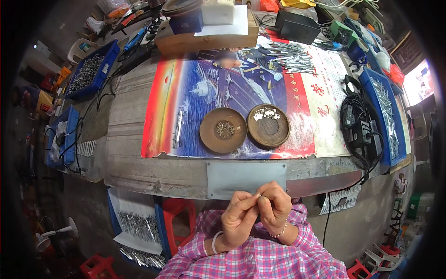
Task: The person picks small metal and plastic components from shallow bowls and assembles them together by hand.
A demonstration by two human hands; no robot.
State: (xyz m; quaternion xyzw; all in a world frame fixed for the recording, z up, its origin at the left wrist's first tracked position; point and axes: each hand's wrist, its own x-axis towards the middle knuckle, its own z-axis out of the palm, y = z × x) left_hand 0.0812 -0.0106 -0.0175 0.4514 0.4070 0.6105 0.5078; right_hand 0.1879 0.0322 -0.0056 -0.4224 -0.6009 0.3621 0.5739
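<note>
My left hand (240, 215) and my right hand (275, 204) meet in front of the table's near edge, fingertips pinched together. Whatever sits between the fingers is too small to make out. Just beyond them a grey metal plate (246, 176) is fixed along the table edge. Farther in, a round brown wooden dish (209, 137) holds small thin brass-coloured pieces. Beside it on the right, a second wooden dish (283, 135) has small white pieces gathered at its far side. Both dishes rest on a colourful poster sheet (160, 116).
Silvery metal pieces (292, 56) lie at the poster's far right. Black cables and an adapter (357, 125) sit beside a blue tray (398, 156) of metal parts. A wooden box (209, 43) stands at the back. Another blue bin (111, 53) is far left; a red stool (179, 207) stands below.
</note>
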